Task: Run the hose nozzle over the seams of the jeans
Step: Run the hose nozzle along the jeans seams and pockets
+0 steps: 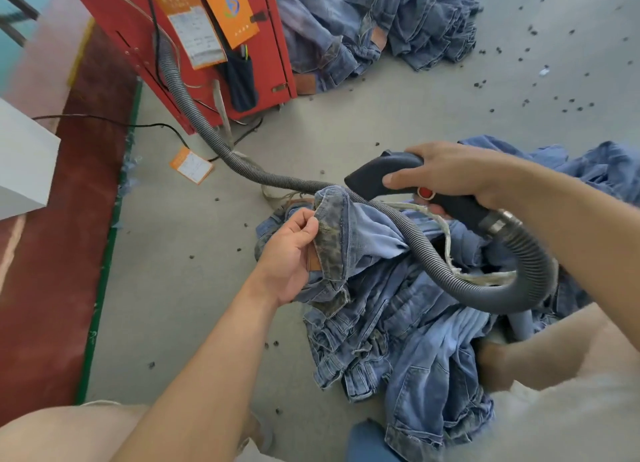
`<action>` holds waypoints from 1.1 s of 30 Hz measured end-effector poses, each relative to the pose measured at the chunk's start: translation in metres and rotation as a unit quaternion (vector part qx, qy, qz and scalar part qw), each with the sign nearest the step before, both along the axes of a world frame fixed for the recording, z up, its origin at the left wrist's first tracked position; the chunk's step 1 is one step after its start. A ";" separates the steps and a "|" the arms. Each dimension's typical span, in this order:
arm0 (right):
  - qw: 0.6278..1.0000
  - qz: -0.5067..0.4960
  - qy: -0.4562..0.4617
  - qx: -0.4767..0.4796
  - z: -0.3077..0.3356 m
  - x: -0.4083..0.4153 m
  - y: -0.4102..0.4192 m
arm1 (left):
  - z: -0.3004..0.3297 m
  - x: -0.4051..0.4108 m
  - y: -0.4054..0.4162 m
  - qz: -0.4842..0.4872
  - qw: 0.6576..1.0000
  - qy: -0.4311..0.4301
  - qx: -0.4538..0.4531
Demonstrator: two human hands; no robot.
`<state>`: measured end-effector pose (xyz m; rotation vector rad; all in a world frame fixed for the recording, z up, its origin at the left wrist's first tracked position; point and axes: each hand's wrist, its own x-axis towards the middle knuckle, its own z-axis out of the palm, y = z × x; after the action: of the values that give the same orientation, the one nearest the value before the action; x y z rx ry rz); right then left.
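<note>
While left hand (pixel 294 250) pinches the limp jeans (pixel 332 240) at the waistband seam, denim will sag; keep it taut. Right hand (pixel 446 177) is wrapped round the rigid nozzle (pixel 374 176); springy hose (pixel 433 253) will tug.

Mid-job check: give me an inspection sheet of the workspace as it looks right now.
Surface: grey concrete floor, scattered with small dark bits.
Job's things: hose nozzle held just above the jeans, its tip not touching the lifted waistband; more denim heaped below it.
Clutter: second pile of jeans by the machine; orange tag on the floor.
Grippers: left hand pinches the waistband edge; right hand grips the nozzle handle beside a red button.
Cables: ribbed grey hose runs from the red machine, across the jeans, looping to the handle; thin black cable on the floor.
Surroundings: dark red floor strip with green edge, white block at left.
</note>
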<state>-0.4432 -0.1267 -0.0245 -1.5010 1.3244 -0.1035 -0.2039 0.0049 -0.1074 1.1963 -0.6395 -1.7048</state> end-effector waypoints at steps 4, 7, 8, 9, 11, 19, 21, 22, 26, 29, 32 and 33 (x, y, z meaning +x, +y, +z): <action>0.997 0.049 0.015 0.060 -0.002 0.007 0.004 | 0.000 0.005 0.004 -0.005 1.000 0.008 -0.002; 0.999 -0.040 0.013 0.032 -0.016 0.015 0.004 | -0.003 0.002 0.006 -0.019 1.000 0.015 -0.001; 0.998 -0.059 0.015 0.016 -0.017 0.015 0.004 | -0.003 0.001 0.006 -0.013 1.000 0.026 0.004; 0.998 -0.064 0.014 -0.001 -0.016 0.014 0.004 | -0.003 0.000 0.004 0.001 0.999 0.042 0.013; 0.998 -0.020 0.015 -0.062 -0.012 0.007 0.006 | -0.001 0.002 0.001 0.045 0.996 0.060 0.038; 0.900 0.312 0.147 -0.268 0.001 -0.003 0.046 | -0.005 0.005 -0.015 0.159 0.978 0.069 0.113; 0.893 0.314 0.155 -0.281 -0.003 0.000 0.051 | -0.006 0.005 -0.017 0.174 0.973 0.080 0.131; 0.895 0.306 0.154 -0.287 -0.004 0.004 0.052 | -0.006 0.006 -0.017 0.179 0.971 0.084 0.137; 0.915 0.224 0.102 -0.320 -0.013 0.023 0.056 | -0.010 0.003 -0.015 0.175 0.968 0.097 0.149; 0.918 0.172 0.113 -0.338 -0.009 0.016 0.042 | -0.008 0.005 -0.017 0.174 0.966 0.112 0.155; 0.920 0.240 0.127 -0.283 0.003 -0.001 0.035 | -0.006 0.008 -0.019 0.183 0.962 0.123 0.163; 0.914 0.271 0.133 -0.271 0.003 -0.001 0.039 | -0.006 0.007 -0.019 0.182 0.962 0.123 0.164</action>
<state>-0.4444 -0.0874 -0.0216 -2.3841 1.0770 0.1062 -0.1970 -0.0141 -0.1131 1.2110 0.0221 -1.6401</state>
